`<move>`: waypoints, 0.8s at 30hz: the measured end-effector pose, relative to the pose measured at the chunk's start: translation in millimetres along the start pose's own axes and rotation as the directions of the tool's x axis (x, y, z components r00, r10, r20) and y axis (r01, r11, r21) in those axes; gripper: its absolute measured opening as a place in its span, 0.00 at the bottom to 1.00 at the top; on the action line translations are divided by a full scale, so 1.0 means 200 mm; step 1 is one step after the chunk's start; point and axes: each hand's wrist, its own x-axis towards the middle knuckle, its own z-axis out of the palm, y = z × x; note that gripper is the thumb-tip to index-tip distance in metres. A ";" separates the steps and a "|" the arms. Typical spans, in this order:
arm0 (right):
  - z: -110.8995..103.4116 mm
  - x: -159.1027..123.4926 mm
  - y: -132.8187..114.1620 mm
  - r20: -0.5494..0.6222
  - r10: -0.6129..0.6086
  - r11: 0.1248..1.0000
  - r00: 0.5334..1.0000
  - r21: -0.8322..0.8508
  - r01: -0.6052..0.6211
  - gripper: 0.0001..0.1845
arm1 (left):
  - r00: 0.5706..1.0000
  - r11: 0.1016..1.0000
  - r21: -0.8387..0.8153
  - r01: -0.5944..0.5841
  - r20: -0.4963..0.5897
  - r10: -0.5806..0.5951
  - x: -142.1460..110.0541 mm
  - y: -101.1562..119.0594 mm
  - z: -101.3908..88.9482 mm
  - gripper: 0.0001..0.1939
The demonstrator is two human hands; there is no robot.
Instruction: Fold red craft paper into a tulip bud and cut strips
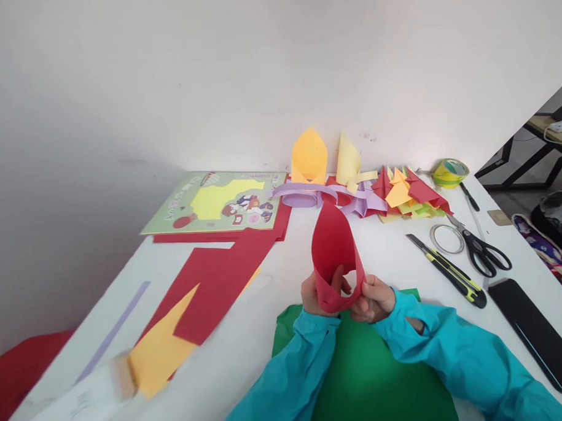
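A red paper piece [333, 239], curled into a loop with a pointed top, is held up over the green sheet [383, 373]. My left hand [313, 295] grips its lower left side, with fingers showing inside the loop. At the lower right edge, my right hand [374, 298] pinches the paper between thumb and fingers. Behind them, against the wall, stand a similar orange paper piece [309, 153] and a pale yellow one [348, 159]. Purple paper strips [301, 194] lie in front of those.
Red and orange paper offcuts [205, 281] and a green printed pad [207, 204] lie left. Several folded paper pieces [407, 191] are piled at the back right. A box cutter [449, 272], scissors [483, 249], clear tape roll [433, 239], yellow tape [450, 172] and black case [536, 333] sit right.
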 end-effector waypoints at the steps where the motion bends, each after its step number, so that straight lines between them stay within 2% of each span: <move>1: 0.00 0.00 0.00 0.006 0.002 1.000 1.000 -0.001 -0.002 0.22 | 1.000 1.000 -0.012 0.007 0.004 -0.007 0.00 0.00 0.00 0.10; 8: 0.00 0.00 0.00 0.038 0.013 1.000 0.999 -0.009 -0.012 0.24 | 0.995 0.992 -0.105 0.063 0.081 -0.055 0.00 0.02 0.01 0.05; 17: -0.01 0.00 0.02 0.047 0.028 0.999 0.999 -0.020 -0.027 0.24 | 0.983 0.982 -0.105 0.154 0.117 -0.141 0.01 0.03 -0.01 0.10; 24: -0.02 0.00 0.02 0.075 0.013 1.000 0.997 -0.001 -0.013 0.26 | 0.975 0.963 -0.187 0.192 0.144 -0.167 -0.01 0.03 0.01 0.12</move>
